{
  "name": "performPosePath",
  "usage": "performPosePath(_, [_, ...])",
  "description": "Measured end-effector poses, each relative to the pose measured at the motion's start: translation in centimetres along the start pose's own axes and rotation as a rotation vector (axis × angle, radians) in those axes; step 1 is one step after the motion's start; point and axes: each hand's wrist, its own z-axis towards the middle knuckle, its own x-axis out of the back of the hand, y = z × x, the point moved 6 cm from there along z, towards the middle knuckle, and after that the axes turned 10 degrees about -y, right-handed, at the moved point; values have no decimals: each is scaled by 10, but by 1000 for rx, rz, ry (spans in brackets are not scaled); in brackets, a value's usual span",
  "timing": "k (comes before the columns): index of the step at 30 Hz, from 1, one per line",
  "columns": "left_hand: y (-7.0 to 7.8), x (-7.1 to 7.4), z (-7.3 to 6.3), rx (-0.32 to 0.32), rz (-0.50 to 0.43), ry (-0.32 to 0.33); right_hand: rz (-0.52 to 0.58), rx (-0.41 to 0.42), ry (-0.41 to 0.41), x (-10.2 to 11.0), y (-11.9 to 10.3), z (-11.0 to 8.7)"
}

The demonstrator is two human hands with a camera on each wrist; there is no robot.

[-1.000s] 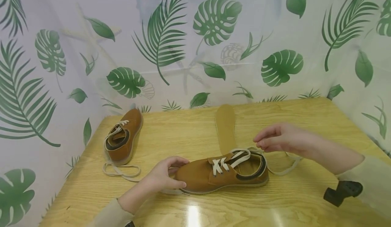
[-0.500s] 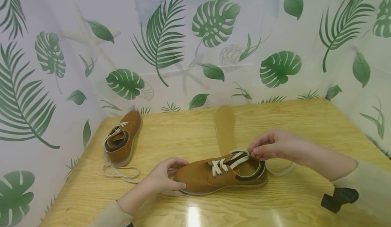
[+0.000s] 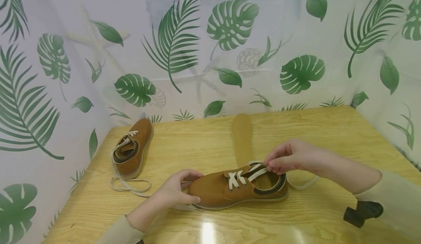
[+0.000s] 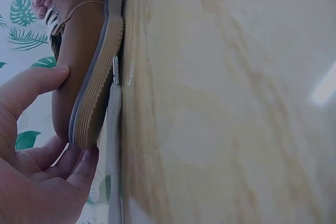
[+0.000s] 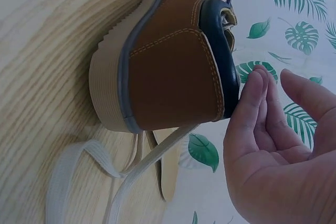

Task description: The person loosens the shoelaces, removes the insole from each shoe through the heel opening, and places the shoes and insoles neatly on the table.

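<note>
Against leaf-print curtains, on my pale wooden table point(image 3: 296, 214), my left hand point(image 3: 175, 191) clamps the tan suede lace-up shoe's point(image 3: 238, 188) toe; my right hand point(image 3: 289, 158), fingers together at its collar, should draw the flat white lace point(image 3: 256, 171) evenly.

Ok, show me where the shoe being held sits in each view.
Head: the held shoe lies bottom centre, toe pointing left.
Left wrist: upper left, sole against the table.
Right wrist: its heel fills the upper centre.
Shared landmark: the pale ribbed sole edge.

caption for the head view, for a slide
Left hand grips brown shoe's toe; right hand pinches its lace.
</note>
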Motion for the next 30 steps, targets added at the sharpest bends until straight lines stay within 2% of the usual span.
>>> performPosePath(6, [1, 0, 1, -7, 9, -1, -44, -4, 20, -2, -1, 0])
performPosePath(18, [0, -2, -1, -14, 21, -9, -204, -52, 77, -9, -5, 4])
performPosePath(25, [1, -1, 0, -11, 38, -7, -299, -33, 64, -13, -11, 8])
performPosePath(30, [3, -1, -1, -19, 34, -15, -423, 26, 48, -18, -14, 11])
